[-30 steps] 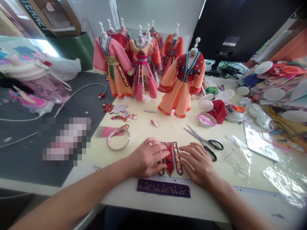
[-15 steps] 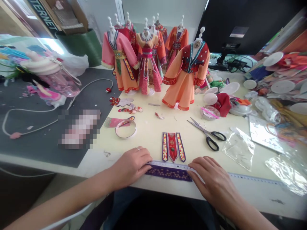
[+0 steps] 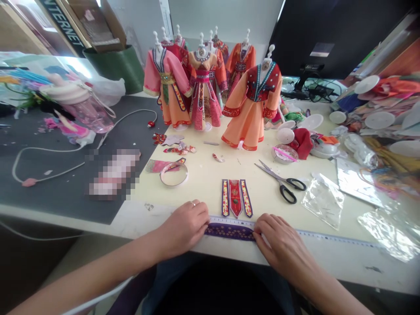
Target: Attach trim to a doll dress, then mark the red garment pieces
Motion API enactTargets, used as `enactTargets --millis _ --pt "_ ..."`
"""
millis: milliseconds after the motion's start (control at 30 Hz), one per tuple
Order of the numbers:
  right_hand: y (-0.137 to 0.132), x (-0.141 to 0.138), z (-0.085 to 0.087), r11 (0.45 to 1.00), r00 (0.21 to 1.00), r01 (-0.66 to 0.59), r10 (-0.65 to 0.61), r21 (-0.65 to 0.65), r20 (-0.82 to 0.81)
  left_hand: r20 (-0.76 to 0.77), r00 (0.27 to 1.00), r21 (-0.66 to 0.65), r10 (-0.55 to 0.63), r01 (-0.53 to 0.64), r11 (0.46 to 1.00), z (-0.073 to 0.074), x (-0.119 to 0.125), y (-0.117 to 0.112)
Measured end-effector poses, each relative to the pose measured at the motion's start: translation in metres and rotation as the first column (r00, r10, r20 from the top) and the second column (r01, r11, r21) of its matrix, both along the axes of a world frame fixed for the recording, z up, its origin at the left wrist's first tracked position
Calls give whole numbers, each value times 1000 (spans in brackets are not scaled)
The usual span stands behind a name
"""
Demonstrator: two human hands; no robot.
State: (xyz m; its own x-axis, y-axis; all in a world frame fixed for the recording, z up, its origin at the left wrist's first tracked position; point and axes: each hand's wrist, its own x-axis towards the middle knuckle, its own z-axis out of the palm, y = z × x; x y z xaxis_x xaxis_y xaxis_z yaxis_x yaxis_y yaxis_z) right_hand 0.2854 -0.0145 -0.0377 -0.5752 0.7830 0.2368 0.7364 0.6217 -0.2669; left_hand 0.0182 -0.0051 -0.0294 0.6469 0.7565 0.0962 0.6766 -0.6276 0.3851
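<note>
A purple ribbon [image 3: 229, 231] with a gold pattern lies along the table's front edge, between my two hands. My left hand [image 3: 187, 227], with a ring on one finger, has its fingers closed on the ribbon's left end. At the other end, my right hand [image 3: 278, 238] pinches the ribbon between thumb and fingers. Directly behind the ribbon runs a white tape measure [image 3: 331, 239], partly covered by my hands. Just beyond it rest a red pointed fabric panel [image 3: 235, 197] and two narrow patterned strips, one on each side.
Scissors [image 3: 282, 181] with black handles lie to the right, beside a clear plastic bag [image 3: 323, 201]. A roll of tape [image 3: 173, 174] is at left. Several doll dresses [image 3: 247, 105] stand on forms at the back. A pink bottle [image 3: 85, 105] lies on the grey mat [image 3: 65, 175].
My right hand has shifted slightly inward, toward my left hand. The ribbon between them looks shorter and a little curved, where it was straight before. The whole view has tilted slightly.
</note>
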Motion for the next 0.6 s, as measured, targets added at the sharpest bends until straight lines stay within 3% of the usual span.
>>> enactTargets --millis 133,300,400,600 --pt "-1 4 5 996 987 30 -43 -87 -155 232 966 -202 115 -68 977 5 0 -3" --pt "0 8 17 951 935 78 -174 -299 -310 344 876 -496 338 -136 858 20 1 1" --pt "7 11 23 935 910 129 -244 -330 -336 367 841 -538 398 -157 828 28 3 10" --pt "41 15 36 922 827 186 -333 -338 -452 450 773 -488 448 -207 848 36 11 46"
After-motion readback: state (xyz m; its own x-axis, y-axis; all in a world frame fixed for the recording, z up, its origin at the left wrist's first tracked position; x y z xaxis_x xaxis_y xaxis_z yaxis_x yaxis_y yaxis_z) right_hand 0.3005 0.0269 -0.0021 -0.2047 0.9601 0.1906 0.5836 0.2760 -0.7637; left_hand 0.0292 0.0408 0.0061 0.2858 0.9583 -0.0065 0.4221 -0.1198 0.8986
